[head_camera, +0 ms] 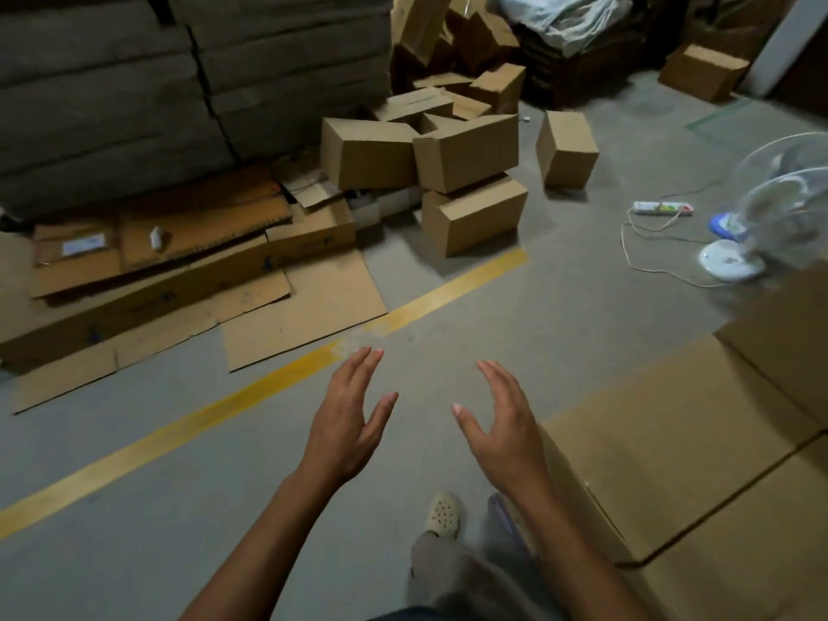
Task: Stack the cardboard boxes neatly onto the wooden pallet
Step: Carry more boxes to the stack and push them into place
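Left hand (347,423), right hand (506,425) spread (label (84,245) blurred).

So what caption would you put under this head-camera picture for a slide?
Left hand and right hand, open and empty, reach toward jumbled cardboard boxes beyond a yellow floor line.

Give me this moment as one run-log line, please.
left hand: open, empty | right hand: open, empty | loose boxes: jumbled on floor ahead | stacked boxes: beside right arm
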Available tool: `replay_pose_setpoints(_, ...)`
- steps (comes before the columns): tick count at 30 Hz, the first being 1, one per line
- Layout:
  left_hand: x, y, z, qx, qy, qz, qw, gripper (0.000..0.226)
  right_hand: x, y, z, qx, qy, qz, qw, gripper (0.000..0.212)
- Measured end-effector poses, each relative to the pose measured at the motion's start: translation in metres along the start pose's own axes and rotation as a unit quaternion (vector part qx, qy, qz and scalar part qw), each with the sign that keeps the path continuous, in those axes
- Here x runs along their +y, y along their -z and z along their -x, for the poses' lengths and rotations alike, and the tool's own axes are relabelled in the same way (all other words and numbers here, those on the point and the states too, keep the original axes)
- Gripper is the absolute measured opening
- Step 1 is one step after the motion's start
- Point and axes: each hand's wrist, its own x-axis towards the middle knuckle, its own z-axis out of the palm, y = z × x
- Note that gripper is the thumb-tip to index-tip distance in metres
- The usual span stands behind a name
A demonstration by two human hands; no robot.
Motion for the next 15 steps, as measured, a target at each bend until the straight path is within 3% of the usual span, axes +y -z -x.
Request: replay_pose_setpoints(15,-0.049,-0.012,-0.308,-0.001,0.004,-0.011,1.0,0.063,-0.009,-0.001,-0.312,-0.028,-0.01,0.053,0.998,0.071)
